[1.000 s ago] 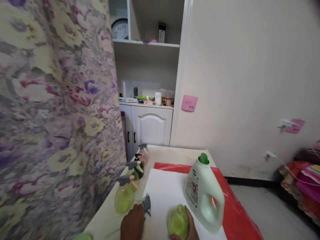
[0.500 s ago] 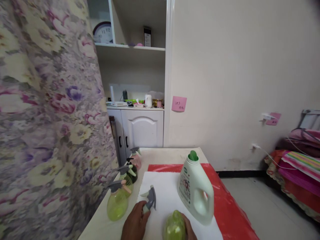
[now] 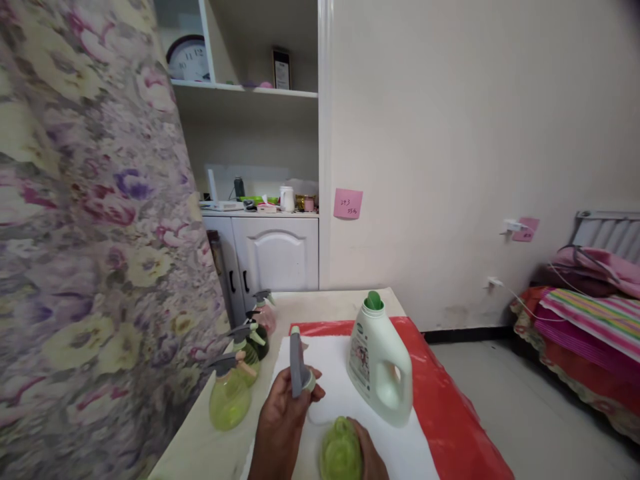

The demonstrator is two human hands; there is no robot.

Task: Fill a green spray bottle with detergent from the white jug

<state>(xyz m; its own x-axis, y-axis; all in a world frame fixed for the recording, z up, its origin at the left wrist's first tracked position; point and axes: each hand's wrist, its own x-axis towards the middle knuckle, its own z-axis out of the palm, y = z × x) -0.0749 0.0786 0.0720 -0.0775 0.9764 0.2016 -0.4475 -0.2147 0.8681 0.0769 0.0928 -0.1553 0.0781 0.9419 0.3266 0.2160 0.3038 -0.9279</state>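
My left hand is closed round a grey trigger spray head, which I hold raised over the white sheet. A thin tube seems to hang below it. My right hand grips the side of a green, see-through bottle with an uncovered neck, at the front of the sheet. Past it stands a large pale green detergent jug with a handle; a green piece shows in its mouth.
Along the table's left edge stand a yellow-green spray bottle, a green spray bottle, a dark pump bottle and a pink spray bottle. Red plastic lies under the sheet. A floral curtain hangs at left.
My left hand has lifted and turned the spray head so that it stands more upright. The bottle stays in my right hand. The whole view has shifted slightly.
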